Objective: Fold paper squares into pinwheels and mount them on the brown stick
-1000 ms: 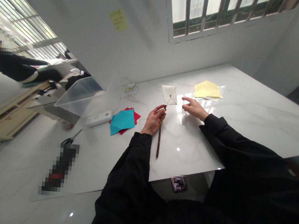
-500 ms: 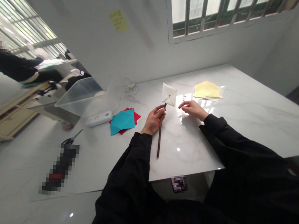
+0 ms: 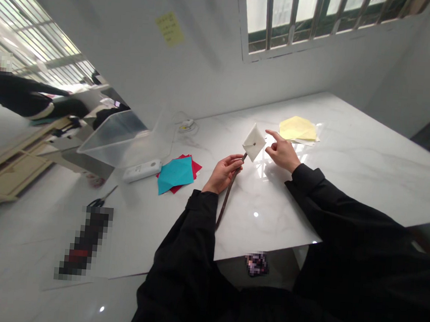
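Note:
My left hand (image 3: pixel 223 174) grips a thin brown stick (image 3: pixel 227 200), which slants down toward me from the fist. A white paper square (image 3: pixel 254 142) is fixed at its centre to the stick's top and faces me as a diamond. My right hand (image 3: pixel 282 154) hovers just right of the paper, index finger extended and fingers apart. It holds nothing, and I see no contact with the paper.
The white marble table (image 3: pixel 350 189) holds yellow paper sheets (image 3: pixel 297 129), teal and red paper (image 3: pixel 175 176), a white rectangular device (image 3: pixel 142 170) and a clear plastic box (image 3: pixel 116 138). Scissors (image 3: pixel 102 201) lie left of the table. A person (image 3: pixel 19 98) sits far left.
The stick has tilted, its top swinging right and its lower end left. The paper has turned into a diamond. My right hand has moved slightly up and right, with its index finger extended.

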### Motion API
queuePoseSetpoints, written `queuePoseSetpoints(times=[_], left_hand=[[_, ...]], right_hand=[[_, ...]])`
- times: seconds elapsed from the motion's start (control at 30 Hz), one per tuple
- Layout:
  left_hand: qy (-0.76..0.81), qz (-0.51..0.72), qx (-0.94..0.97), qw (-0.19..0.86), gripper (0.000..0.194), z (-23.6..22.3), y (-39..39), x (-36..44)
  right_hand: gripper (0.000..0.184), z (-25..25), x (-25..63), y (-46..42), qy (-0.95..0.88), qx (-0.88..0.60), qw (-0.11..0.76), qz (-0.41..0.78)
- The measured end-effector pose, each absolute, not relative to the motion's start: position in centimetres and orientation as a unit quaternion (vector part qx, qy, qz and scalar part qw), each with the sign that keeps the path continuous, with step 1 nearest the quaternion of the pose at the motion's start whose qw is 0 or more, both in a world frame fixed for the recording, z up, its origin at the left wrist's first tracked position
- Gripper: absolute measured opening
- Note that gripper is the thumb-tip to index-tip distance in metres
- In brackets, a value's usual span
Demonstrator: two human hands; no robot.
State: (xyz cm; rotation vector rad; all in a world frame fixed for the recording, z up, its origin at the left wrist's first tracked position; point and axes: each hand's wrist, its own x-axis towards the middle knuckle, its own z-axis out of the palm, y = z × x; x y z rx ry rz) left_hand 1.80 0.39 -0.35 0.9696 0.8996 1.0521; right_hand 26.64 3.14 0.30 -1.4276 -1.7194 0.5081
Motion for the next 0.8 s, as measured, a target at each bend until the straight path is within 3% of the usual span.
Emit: queuePoseSetpoints(times=[0.33,0.73,0.8], left_hand=[[0.390,0.474,0.428,0.663,0.055,-0.29,0.34,1.78],[0.388,0.476,0.411,0.673,0.055,-0.52,0.58,1.67],[0.389,0.483,0.404,0.672,0.054,-0.59,0.65,1.63]], right_hand=[[0.057,0.27,26.74,3.16,-0.696,-0.565,0.396,0.197],[0.067,0.10,26.82,3.39,-0.700,-0.563,0.391,0.199],[0.060,0.09,26.84,3.45,-0.700,-0.567,0.388,0.196]])
